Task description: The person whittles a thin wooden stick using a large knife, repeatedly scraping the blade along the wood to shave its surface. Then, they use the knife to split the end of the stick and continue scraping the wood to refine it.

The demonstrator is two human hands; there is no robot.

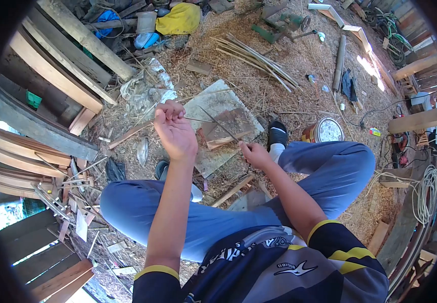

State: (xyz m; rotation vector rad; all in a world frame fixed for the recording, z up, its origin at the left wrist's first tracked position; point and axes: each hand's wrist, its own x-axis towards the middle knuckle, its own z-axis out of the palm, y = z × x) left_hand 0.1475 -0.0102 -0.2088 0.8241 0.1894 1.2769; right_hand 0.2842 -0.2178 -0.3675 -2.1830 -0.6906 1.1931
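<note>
My left hand, palm up with curled fingers, closes on a thin stick that points right over a pale board. To its right, my right hand pinches the lower end of a thin dark rod, perhaps a blade, slanting up and left. The rod and stick come close or cross above a brown wood block on the board; whether they touch is unclear.
Wood chips cover the ground. A bundle of thin sticks lies ahead, with a green metal tool beyond. A paint can stands by my right knee. Curved timbers line the left; coiled rope hangs right.
</note>
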